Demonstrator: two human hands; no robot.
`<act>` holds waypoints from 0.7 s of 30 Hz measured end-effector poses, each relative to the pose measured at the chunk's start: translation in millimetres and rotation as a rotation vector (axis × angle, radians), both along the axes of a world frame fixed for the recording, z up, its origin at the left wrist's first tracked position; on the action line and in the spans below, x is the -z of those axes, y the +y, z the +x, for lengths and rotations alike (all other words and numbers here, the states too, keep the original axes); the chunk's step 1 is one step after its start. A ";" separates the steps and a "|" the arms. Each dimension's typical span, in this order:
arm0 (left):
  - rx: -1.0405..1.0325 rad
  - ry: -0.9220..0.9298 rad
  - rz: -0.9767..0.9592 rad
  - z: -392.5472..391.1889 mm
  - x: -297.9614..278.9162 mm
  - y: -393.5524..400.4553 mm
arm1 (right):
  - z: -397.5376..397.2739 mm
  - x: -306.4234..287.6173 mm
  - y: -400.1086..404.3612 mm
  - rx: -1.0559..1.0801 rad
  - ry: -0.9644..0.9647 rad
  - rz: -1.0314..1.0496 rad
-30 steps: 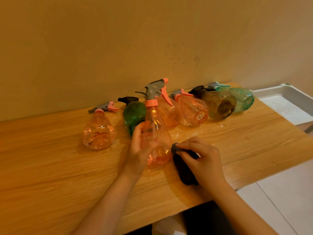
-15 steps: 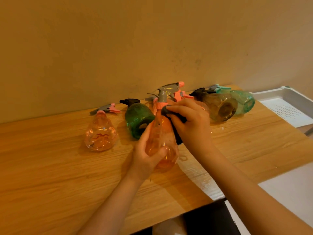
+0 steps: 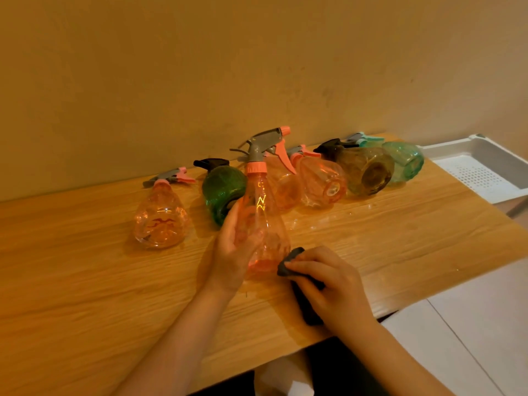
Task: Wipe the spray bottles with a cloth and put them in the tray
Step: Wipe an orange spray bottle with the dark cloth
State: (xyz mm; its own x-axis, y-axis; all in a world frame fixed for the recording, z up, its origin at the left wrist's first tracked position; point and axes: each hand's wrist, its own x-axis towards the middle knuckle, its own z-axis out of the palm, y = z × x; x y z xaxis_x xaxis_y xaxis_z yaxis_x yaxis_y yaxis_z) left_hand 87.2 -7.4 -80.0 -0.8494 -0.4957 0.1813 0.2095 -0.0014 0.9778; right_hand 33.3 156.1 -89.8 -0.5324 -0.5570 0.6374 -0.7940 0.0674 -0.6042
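The left hand [image 3: 233, 252] is wrapping its fingers [image 3: 245, 238] round the lower body of the orange spray bottle [image 3: 261, 221], holding it upright at the centre of the frame, its grey and orange trigger head [image 3: 267, 142] pointing to the right. Just to the lower right, the right hand [image 3: 333, 284] is curling its fingers [image 3: 303, 265] over a dark cloth [image 3: 288, 262], pressing the bunched end of it against the base of that bottle, while the rest of the cloth is trailing out under the palm onto the wooden worktop [image 3: 85, 281].

Moving outward, more bottles are lying on their sides in a row behind. A pale orange bottle [image 3: 161, 221] is lying at the left. A dark green bottle [image 3: 223, 190] is sitting just behind the left hand. Two more orange bottles [image 3: 320, 182] are lying right of the held one. Next comes a brownish bottle [image 3: 367, 170] with a black head, then a teal bottle [image 3: 405, 161] nearest the worktop's right end.

At the right edge of the frame, the white tray [image 3: 491, 158] with a perforated floor is waiting beyond the worktop's end, well apart from the held bottle. A plain wall [image 3: 200, 67] is filling the upper frame.
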 end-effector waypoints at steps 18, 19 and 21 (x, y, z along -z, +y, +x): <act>0.054 -0.026 0.076 1.5 -0.4 -4.9 | -15.5 -21.6 -16.0 0.070 0.031 -0.068; 0.073 -0.031 0.049 2.0 -0.6 -4.2 | -19.8 -27.2 -19.6 0.078 0.040 -0.083; 0.106 -0.032 0.015 2.7 0.6 -3.1 | -29.3 -37.8 -29.2 0.092 0.097 -0.099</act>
State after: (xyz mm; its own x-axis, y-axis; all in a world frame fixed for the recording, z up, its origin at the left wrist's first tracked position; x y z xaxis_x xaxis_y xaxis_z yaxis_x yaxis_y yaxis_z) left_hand 89.9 -10.6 -80.5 -0.9024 -0.4053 0.1465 0.1760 -0.0362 0.9837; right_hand 4.0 126.9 -52.0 -0.5116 -0.4408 0.7375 -0.8420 0.0861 -0.5326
